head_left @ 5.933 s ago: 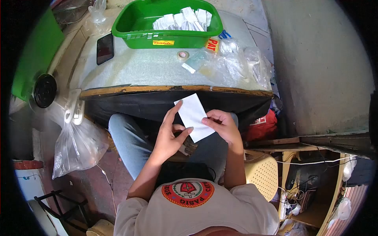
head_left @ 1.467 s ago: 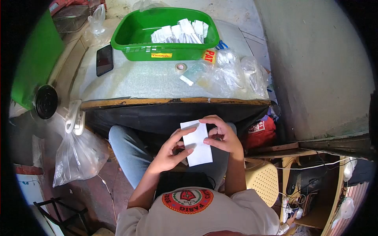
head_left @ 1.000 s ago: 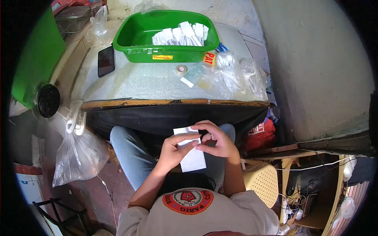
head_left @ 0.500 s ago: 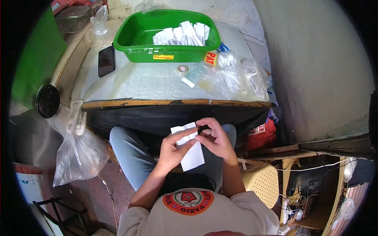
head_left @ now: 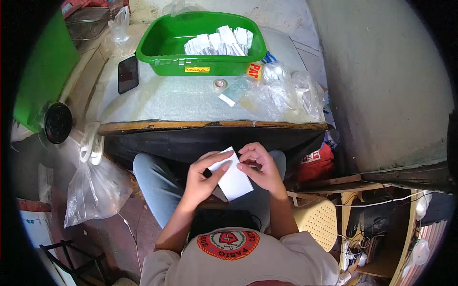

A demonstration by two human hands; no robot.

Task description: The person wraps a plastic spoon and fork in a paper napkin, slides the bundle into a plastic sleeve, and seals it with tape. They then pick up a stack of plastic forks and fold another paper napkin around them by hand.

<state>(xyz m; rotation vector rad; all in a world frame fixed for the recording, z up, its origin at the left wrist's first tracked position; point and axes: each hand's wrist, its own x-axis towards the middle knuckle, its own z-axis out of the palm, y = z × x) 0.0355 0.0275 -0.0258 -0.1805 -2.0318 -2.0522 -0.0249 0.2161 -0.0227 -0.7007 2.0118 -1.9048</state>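
A grey table (head_left: 181, 100) with a worn wooden front edge fills the upper middle of the frame, and a rough grey wall (head_left: 381, 81) stands on the right. On the table, at the top, sits a shiny green plastic tub (head_left: 164, 59) with a pile of folded white papers (head_left: 219, 40) inside. Just left of the tub lies a flat black phone (head_left: 127, 74). In front of the tub is a small round roll of tape (head_left: 219, 84), and to the right lie crinkly clear plastic bags (head_left: 286, 90). Another clear plastic bag (head_left: 93, 183) hangs at the lower left, below a white clip. A round black thing (head_left: 57, 123) sits at the left edge; what it is cannot be told. A cream plastic chair (head_left: 317, 219) with little holes shows at the lower right, partly cut off behind the person's arm. Below the table edge, in the middle of the frame, over the person's lap in blue jeans, both hands hold a white paper slip (head_left: 234, 178). It is flat, smooth and long. The left hand (head_left: 202, 176) curls its fingers over the top left corner of the slip and grips it. The right hand (head_left: 260, 167) pinches the right edge with bent fingers. The bottom of the frame shows a grey shirt with a round red badge (head_left: 228, 242), its words too small to read.
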